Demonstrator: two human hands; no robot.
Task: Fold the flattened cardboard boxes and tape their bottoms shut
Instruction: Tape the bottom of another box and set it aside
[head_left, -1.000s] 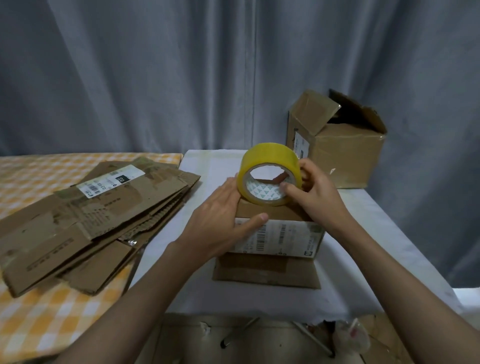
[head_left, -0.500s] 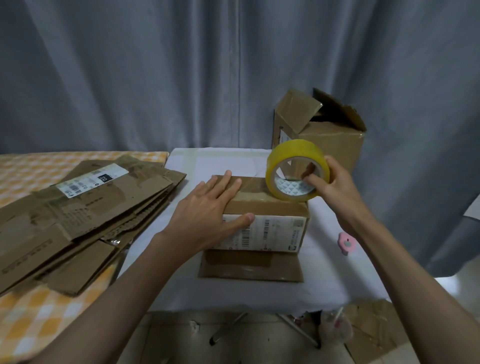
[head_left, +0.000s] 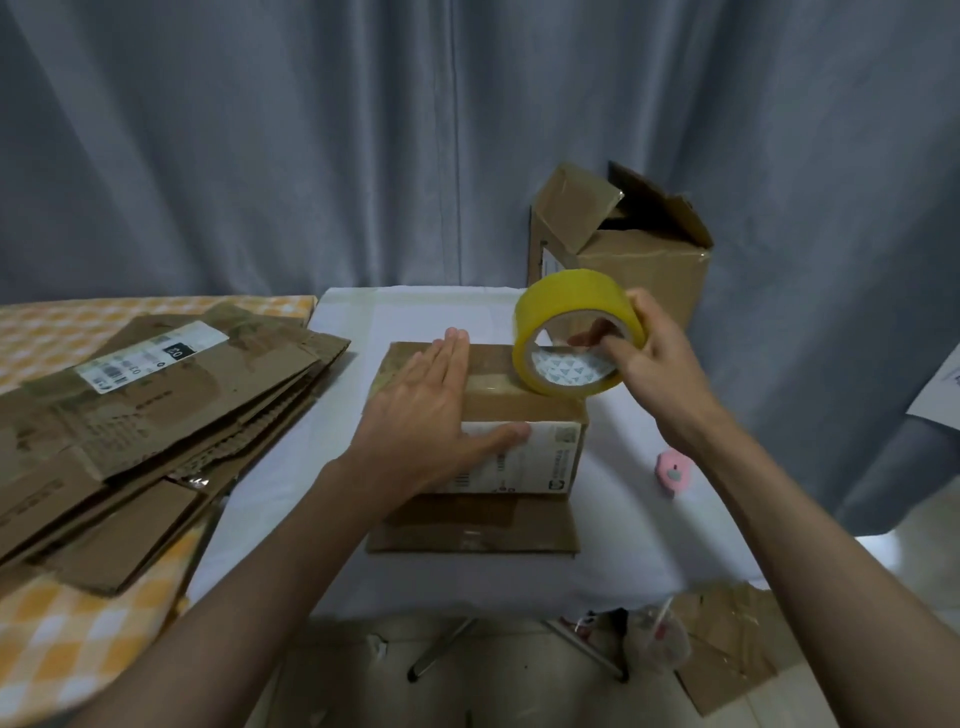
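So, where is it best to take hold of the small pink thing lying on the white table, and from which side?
Pinch the pink thing across its two opposite edges, coming straight down from above. It seems to lie flat and low on the white table, right of the box, so the sides offer little to grip; bare cloth around it leaves room for the fingers. What it is I cannot tell.

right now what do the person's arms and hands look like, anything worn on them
Both arms are bare as far up as the view shows: no sleeves. The left hand and right hand wear no gloves, and no rings, watch or bracelet show on fingers or wrists. No markings visible.
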